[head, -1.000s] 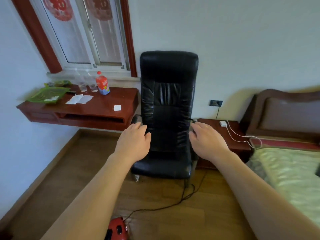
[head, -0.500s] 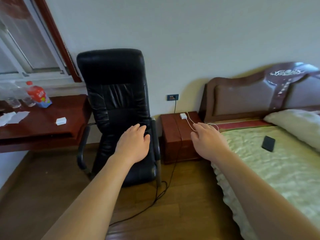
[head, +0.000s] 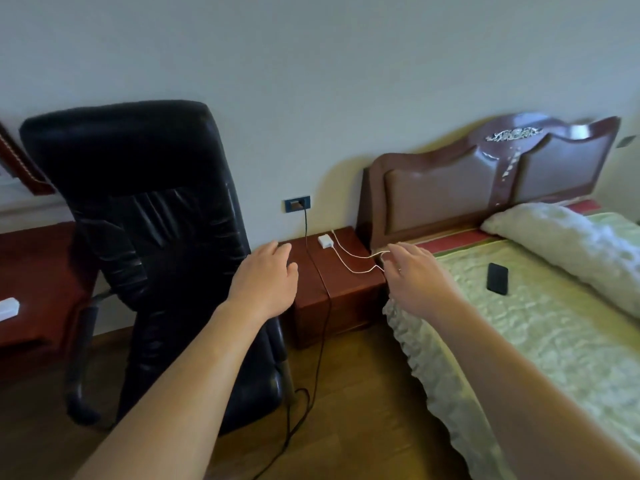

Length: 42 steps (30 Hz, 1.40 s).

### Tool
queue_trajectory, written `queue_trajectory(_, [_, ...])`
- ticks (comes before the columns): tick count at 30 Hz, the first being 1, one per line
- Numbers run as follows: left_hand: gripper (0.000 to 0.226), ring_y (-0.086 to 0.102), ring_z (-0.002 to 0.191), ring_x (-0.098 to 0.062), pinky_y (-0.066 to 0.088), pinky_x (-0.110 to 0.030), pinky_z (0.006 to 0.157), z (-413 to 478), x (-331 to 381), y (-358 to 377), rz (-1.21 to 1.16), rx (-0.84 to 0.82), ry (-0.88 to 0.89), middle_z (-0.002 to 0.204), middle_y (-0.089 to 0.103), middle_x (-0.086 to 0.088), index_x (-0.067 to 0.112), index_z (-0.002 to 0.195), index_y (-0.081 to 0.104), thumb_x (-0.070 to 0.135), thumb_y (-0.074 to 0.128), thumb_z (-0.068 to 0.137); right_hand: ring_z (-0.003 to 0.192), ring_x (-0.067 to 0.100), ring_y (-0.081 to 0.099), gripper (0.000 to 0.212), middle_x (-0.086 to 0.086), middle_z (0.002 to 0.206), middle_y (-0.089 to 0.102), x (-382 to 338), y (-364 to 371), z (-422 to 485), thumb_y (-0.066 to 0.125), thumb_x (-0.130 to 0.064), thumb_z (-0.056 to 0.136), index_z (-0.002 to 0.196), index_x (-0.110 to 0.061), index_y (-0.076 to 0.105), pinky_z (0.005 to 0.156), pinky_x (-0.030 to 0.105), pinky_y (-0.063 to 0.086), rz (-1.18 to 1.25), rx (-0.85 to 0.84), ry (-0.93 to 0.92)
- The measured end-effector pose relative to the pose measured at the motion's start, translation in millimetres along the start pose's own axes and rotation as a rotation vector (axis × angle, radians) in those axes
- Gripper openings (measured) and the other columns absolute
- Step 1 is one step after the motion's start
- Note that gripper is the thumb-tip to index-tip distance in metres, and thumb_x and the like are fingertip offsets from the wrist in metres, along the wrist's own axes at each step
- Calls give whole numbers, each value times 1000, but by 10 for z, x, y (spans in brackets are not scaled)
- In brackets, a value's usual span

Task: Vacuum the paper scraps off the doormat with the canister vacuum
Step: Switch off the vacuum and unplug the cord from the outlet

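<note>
The left edge cuts off the desk (head: 31, 265) and the white box (head: 8, 308) on it. The black cord (head: 313, 368) runs off the bottom edge. The left forearm (head: 194, 375) covers part of the chair (head: 145, 202) seat. The white cable (head: 349, 258) passes behind the right hand (head: 420, 282); contact cannot be told. The bed (head: 540, 341) runs past the right and bottom edges.

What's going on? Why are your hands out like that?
A person holds the left hand and right hand out, open and empty, facing a dark red wooden nightstand between a black leather chair and a green-covered bed. A black cord runs from the wall socket to the floor. No vacuum or doormat shows.
</note>
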State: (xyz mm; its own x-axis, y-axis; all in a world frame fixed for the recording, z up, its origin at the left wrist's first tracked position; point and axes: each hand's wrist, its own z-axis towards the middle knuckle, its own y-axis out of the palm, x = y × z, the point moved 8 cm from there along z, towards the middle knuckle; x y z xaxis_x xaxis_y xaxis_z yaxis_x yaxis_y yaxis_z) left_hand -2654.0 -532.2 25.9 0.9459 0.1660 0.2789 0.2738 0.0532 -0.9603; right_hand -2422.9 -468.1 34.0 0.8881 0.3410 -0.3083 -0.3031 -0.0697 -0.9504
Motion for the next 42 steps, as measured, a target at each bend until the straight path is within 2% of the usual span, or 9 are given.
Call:
queue_trajectory(9, [46, 45, 132, -24, 39, -43, 112, 1154, 0, 151, 61, -60, 75, 142, 51, -7, 12, 143, 45, 32, 31, 104, 144, 23, 35, 48, 4, 155, 43, 151, 108, 885, 34, -36, 107, 149, -15, 45, 118, 36, 27, -10, -36, 56])
queue_trajectory(12, [40, 50, 122, -24, 42, -44, 107, 1497, 17, 230, 78, -67, 58, 129, 56, -5, 11, 132, 52, 31, 32, 103, 141, 24, 38, 48, 5, 152, 47, 335, 123, 1219, 34, -35, 106, 147, -13, 46, 116, 36, 29, -20, -43, 53])
queue_trajectory(14, [32, 52, 113, -24, 45, -44, 101, 1736, 33, 280, 84, -63, 26, 113, 55, -2, 13, 119, 55, 30, 33, 103, 140, 24, 39, 47, 6, 150, 48, 440, 153, 1474, 34, -34, 106, 147, -12, 46, 116, 36, 30, -36, -59, 29])
queue_trajectory(17, [22, 51, 100, -22, 46, -43, 93, 2105, 96, 342, 86, -32, -14, 97, 50, 2, 16, 101, 49, 29, 32, 102, 138, 26, 41, 46, 8, 147, 50, 590, 202, 1901, 35, -32, 105, 144, -11, 49, 115, 38, 33, -66, -67, -37])
queue_trajectory(23, [27, 53, 102, -23, 47, -43, 94, 2867, 276, 451, 69, -7, -106, 100, 53, 1, 12, 107, 55, 26, 32, 101, 130, 28, 47, 41, 9, 138, 57, 962, 125, 2796, 37, -31, 104, 134, -10, 56, 111, 39, 36, -98, -63, -156])
queue_trajectory(28, [37, 51, 119, -25, 43, -42, 104, 3279, 378, 499, 40, 2, -189, 124, 57, -6, 9, 128, 55, 26, 33, 103, 130, 28, 47, 40, 9, 136, 57, 1257, 98, 3460, 37, -32, 104, 128, -9, 59, 109, 39, 36, -91, -110, -193])
queue_trajectory(33, [43, 41, 136, -28, 34, -42, 113, 3527, 407, 482, 38, -3, -257, 148, 47, -12, 7, 143, 47, 25, 33, 105, 131, 28, 46, 40, 8, 138, 56, 1261, 169, 3942, 36, -31, 105, 131, -9, 57, 108, 39, 37, -56, -165, -233])
queue_trajectory(36, [46, 39, 138, -27, 32, -41, 114, 3672, 300, 477, 28, 6, -288, 150, 43, -12, 8, 148, 42, 25, 32, 106, 129, 29, 47, 39, 9, 136, 57, 1171, 294, 4211, 36, -30, 104, 128, -8, 58, 107, 39, 38, -39, -190, -253])
queue_trajectory(42, [45, 39, 137, -27, 31, -40, 114, 4057, -94, 591, 8, -4, -327, 149, 44, -13, 7, 146, 43, 24, 32, 106, 129, 30, 48, 40, 13, 136, 58, 889, 597, 4708, 37, -29, 104, 128, -6, 59, 108, 40, 37, -56, -221, -315])
